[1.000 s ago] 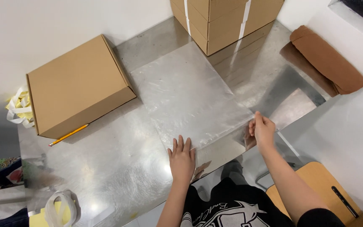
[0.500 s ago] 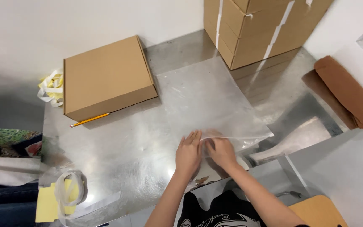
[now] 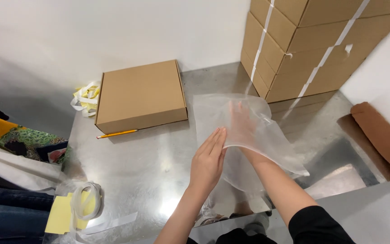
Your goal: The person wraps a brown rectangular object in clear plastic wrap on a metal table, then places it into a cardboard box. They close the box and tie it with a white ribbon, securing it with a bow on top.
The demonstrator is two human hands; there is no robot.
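Lifted off the steel table point(image 3: 127, 171) since a moment ago: clear plastic bag point(image 3: 253, 135), now raised near stacked cartons point(image 3: 312, 40). Right hand point(image 3: 242, 124) inside it, fingers spread. Left hand point(image 3: 208, 160) flat against its edge, fingers straight. Beside: flat box point(image 3: 141, 95), pencil point(image 3: 117, 133).

Right hand point(image 3: 242, 124) veiled inside the clear bag point(image 3: 249, 135) — stacked cartons point(image 3: 303, 40) cut off above.
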